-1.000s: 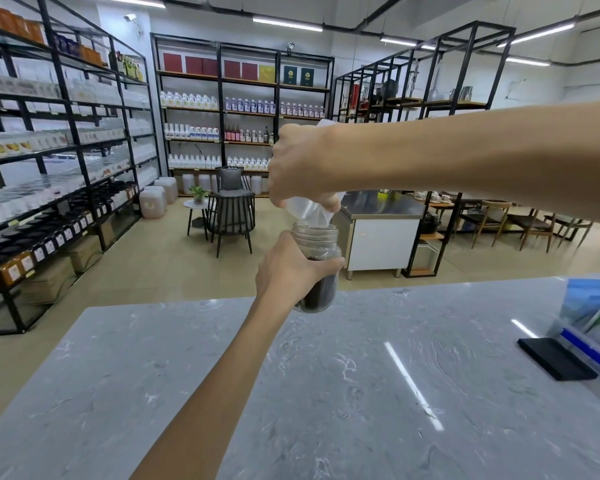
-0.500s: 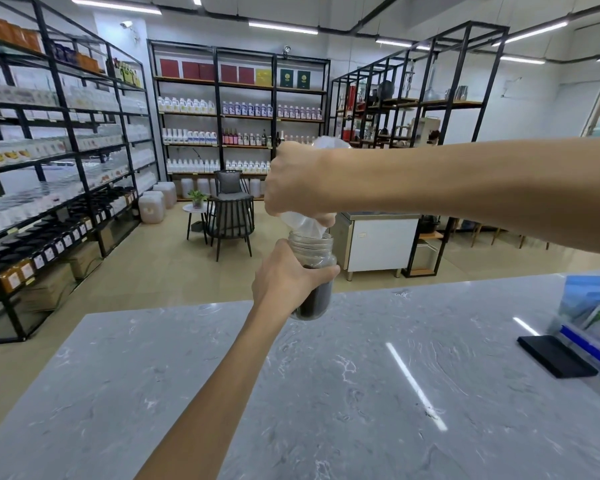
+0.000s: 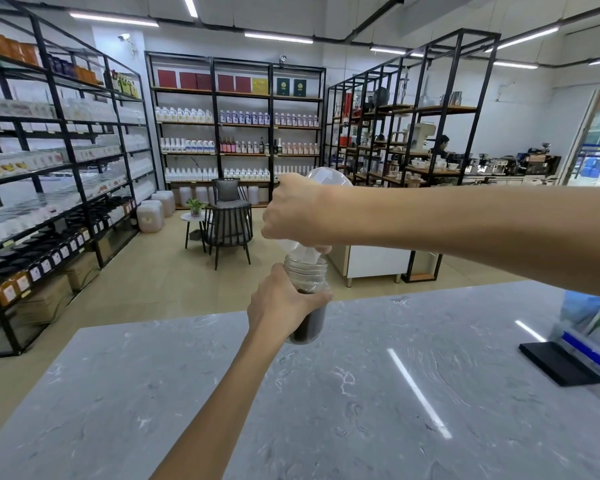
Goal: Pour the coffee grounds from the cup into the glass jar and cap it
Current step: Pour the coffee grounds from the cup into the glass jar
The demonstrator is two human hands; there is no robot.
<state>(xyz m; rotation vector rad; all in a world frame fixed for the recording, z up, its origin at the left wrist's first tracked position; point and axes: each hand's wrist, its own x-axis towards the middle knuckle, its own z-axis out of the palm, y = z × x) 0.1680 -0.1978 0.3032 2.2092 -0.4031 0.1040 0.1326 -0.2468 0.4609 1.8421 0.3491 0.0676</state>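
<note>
Now one jar (image 3: 307,318) in your left hand (image 3: 280,303), one upended cup (image 3: 300,251) in your right hand (image 3: 293,211); both lower in view than before.

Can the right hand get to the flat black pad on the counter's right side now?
Probably not yet: the right hand has its grip on the upturned clear plastic cup over the glass jar. The path to the flat black pad looks open.

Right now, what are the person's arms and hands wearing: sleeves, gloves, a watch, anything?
Nothing shows. The left hand and the right hand are bare, with no gloves, and no rings on the parts in view. Both forearms are uncovered to the frame edge: no sleeve cuffs, watch or wristband appear.
</note>
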